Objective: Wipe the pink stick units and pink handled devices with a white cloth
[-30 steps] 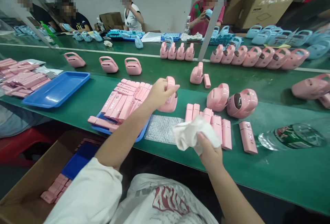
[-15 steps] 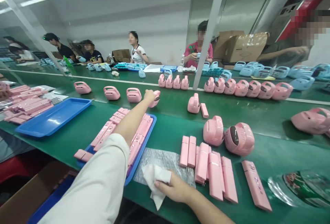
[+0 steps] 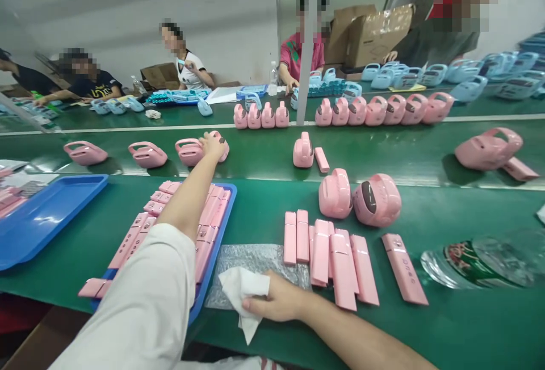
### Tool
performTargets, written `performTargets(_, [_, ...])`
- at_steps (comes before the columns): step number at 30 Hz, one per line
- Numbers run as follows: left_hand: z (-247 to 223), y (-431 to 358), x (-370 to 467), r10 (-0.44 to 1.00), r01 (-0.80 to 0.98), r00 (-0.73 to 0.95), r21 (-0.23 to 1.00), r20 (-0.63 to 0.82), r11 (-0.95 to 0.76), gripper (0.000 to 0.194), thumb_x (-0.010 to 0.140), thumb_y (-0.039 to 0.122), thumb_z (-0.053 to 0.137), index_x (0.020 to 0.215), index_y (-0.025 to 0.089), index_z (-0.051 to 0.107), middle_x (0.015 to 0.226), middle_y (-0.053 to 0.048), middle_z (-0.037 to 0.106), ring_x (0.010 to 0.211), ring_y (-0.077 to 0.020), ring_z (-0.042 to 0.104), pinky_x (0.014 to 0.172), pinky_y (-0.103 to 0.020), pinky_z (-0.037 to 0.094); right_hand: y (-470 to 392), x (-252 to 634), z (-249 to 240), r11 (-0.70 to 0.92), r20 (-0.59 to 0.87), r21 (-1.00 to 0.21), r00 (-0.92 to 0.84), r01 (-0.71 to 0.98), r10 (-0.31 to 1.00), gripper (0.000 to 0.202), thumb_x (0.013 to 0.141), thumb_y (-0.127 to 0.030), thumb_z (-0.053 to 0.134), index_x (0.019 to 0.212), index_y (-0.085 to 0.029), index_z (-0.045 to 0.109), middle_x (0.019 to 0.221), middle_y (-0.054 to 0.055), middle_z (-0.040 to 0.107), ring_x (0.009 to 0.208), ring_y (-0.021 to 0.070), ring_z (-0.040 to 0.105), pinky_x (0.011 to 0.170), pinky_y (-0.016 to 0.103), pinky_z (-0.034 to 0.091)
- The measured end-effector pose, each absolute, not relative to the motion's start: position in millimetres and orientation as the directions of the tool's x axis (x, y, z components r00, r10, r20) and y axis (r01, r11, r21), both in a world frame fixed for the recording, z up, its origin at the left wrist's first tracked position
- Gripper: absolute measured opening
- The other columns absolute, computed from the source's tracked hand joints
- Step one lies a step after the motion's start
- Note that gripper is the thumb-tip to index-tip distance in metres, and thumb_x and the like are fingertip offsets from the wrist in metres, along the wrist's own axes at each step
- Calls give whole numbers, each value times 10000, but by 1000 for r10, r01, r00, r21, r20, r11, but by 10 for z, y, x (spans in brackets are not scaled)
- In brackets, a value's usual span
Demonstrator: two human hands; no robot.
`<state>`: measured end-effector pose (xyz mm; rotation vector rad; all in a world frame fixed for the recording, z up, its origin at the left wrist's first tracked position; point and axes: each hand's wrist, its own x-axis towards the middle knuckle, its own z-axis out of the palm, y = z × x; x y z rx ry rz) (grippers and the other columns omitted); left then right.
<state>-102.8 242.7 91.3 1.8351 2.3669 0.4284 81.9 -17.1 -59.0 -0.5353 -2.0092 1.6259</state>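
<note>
The left hand has moved a pink case to ten o'clock from the middle, so it joins another case; I can't tell if it's gripped. At six o'clock, the right hand clutches a white cloth.

We count nineteen pink handled cases: four in the row left of the central post, seven in the row right of it, four at the left of the middle strip, one near its centre, one far right, and two closer to us. Of the pink bars, we make out three lying singly; the others overlap too much to total, as do the pale-blue cases. Nearby, we find two blue trays, one white cloth, one bubble-wrap sheet and one large bottle.
</note>
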Motion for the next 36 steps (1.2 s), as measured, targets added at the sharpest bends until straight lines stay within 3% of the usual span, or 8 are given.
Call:
performTargets(7, [772, 1651, -133, 867, 923, 372, 233, -331, -307, 590, 778, 424, 649, 1305, 193, 522, 1291, -83, 568, 1121, -216, 585, 950, -244, 439, -196, 811, -607, 275, 153, -961, -791, 20, 592, 238, 824, -383, 490, 679, -197, 453, 605, -43, 442, 567, 95, 431, 564, 208, 361])
performTargets(10, [721, 1084, 178, 722, 822, 570, 271, -392, -501, 816, 701, 439, 705, 1418, 204, 394, 1395, -126, 453, 1186, -246, 541, 1001, -292, 412, -204, 821, -586, 296, 148, -954, -796, 40, 587, 244, 834, -388, 490, 683, -199, 457, 627, -36, 482, 589, 105, 453, 596, 221, 393])
performTargets(14, [670, 546, 370, 447, 567, 797, 249, -406, -785, 1128, 627, 479, 747, 1494, 67, 155, 1513, -260, 227, 1414, -386, 219, 1090, -476, 304, -235, 854, -510, 344, 136, -935, -802, 91, 582, 217, 867, -380, 476, 794, -193, 559, 793, 21, 613, 760, 172, 551, 758, 304, 463])
performTargets(19, [445, 377, 464, 457, 540, 812, 174, -362, -823, 1148, 665, 482, 716, 1481, -13, 78, 1553, -296, 34, 1455, -395, 35, 1135, -526, 163, -289, 875, -499, 345, 93, -924, -776, 166, 624, 272, 895, -394, 465, 971, -187, 626, 1081, 79, 661, 1041, 246, 579, 975, 401, 418])
performTargets(24, [324, 462, 430, 482, 552, 828, 258, -286, -793, 1142, 590, 501, 751, 1459, 19, 188, 1418, -257, 324, 1355, -370, 304, 1089, -437, 274, -320, 851, -601, 294, 62, -942, -781, 159, 622, 295, 886, -410, 469, 797, -158, 595, 788, 38, 637, 737, 180, 563, 737, 316, 489])
performTargets(29, [409, 690, 241, 560, 620, 784, 301, -268, -724, 1213, 540, 561, 756, 1485, 95, 153, 1397, -226, 291, 1336, -386, 303, 1029, -477, 335, -334, 842, -678, 235, 48, -963, -768, 135, 639, 357, 892, -474, 481, 743, -166, 588, 679, 9, 561, 638, 143, 492, 623, 266, 461])
performTargets(32, [457, 1033, 41, 712, 730, 683, 199, -165, -654, 1163, 559, 526, 758, 1469, 92, 178, 1391, -227, 313, 1319, -373, 327, 1037, -454, 327, -335, 843, -709, 200, 22, -971, -777, 134, 629, 403, 887, -518, 478, 700, -176, 578, 627, 4, 514, 582, 132, 461, 567, 254, 438])
performTargets(36, [384, 1669, -301, 845, 842, 533, -115, 31, -527, 1103, 574, 379, 798, 1453, 70, 207, 1473, -272, 237, 1382, -399, 225, 1075, -439, 268, -341, 832, -684, 142, -20, -980, -779, 140, 627, 432, 872, -565, 475, 702, -178, 567, 624, 10, 500, 570, 134, 453, 537, 254, 425])
